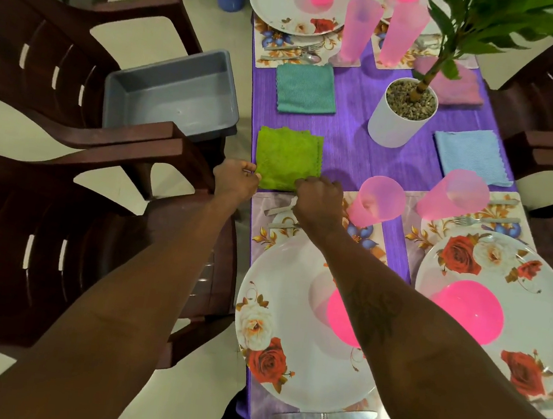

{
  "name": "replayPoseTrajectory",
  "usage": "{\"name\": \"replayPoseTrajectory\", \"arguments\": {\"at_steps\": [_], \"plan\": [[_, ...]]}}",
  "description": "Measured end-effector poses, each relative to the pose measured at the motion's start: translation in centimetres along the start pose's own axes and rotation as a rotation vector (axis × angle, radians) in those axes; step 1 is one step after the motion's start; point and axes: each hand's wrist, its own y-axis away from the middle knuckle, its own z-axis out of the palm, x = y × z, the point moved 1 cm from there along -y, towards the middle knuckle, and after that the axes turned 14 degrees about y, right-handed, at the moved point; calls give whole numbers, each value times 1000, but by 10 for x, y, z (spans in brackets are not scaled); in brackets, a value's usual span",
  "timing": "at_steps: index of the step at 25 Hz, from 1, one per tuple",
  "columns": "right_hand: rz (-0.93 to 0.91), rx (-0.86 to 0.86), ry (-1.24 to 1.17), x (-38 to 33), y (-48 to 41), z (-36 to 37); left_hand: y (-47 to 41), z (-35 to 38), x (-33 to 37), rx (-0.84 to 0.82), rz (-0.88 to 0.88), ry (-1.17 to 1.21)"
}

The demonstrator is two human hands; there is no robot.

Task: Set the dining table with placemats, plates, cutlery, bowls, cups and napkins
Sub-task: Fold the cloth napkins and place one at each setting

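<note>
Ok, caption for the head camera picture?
Left hand and right hand pinch a green cloth napkin on the purple table.

Even indoor light, soft shadows, perhaps edge-warped.

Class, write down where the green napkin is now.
In the head view the green napkin lies at the table's left edge, between the teal napkin and the near placemat; the left hand and right hand pinch its near corners.

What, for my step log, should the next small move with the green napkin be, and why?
Probably release it and draw both hands back: the left hand and right hand pinch the near corners of the green napkin, which already lies flat just beyond the placemat, like the teal napkin farther up.
</note>
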Motion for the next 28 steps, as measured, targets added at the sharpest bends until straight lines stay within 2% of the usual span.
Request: {"name": "replayPoseTrajectory", "arguments": {"at_steps": [5,9,12,14,17,19,23,28], "plan": [[20,-25,-30,5,3,2,13,2,3,11,41,-9],[63,-28,-197,11,7,2,17,2,9,41,87,-106],[11,74,-266,14,18,11,30,-1,11,120,286,-214],[-44,79,-265,18,26,19,41,5,5,7,446,-286],[-45,-4,-225,24,38,25,61,16,-7,-234,550,-328],[-50,-25,-155,25,39,24,69,22,-19,-333,634,-421],[-87,-88,15,22,37,19,73,24,-27,-357,642,-442],[-50,-135,13,17,35,21,77,24,-20,-343,615,-475]]}}
